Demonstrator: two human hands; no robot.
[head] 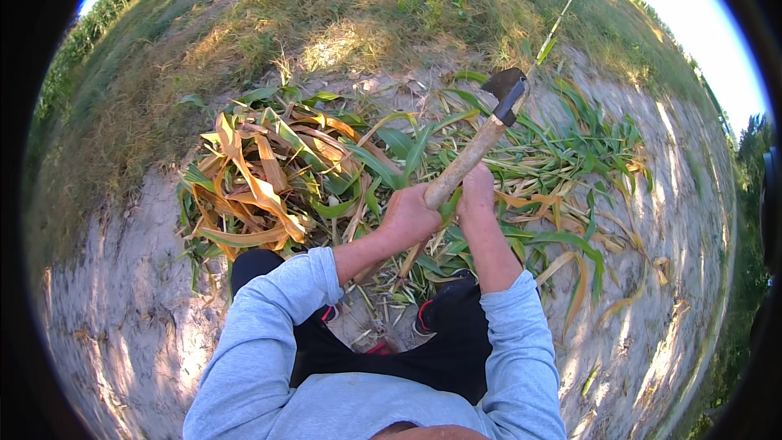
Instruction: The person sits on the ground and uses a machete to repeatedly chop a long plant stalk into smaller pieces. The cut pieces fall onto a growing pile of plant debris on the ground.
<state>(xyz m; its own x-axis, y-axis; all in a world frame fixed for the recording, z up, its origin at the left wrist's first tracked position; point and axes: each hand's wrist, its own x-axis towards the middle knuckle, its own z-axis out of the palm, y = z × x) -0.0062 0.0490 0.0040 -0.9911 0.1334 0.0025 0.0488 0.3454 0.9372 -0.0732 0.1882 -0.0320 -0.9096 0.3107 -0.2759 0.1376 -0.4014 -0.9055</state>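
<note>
My left hand (410, 212) is closed round the lower part of a thick wooden handle (467, 162). The handle slants up to the right to a dark metal blade (504, 82), with a black band around the shaft below it. My right hand (476, 190) is curled just right of the handle; its fingers are mostly hidden, and what it grips is not clear. Below the hands, pale stalks (410, 261) slope down to the ground. A long thin stalk (559, 21) rises behind the blade. Beneath the hands lie cut green maize leaves and stalks (544, 153).
A heap of dry brown and green maize leaves (263, 177) lies to the left. My feet, in dark shoes (426, 318), stand on dry soil strewn with leaf scraps. Grass (348, 43) grows beyond. Something red (380, 348) lies low between my legs.
</note>
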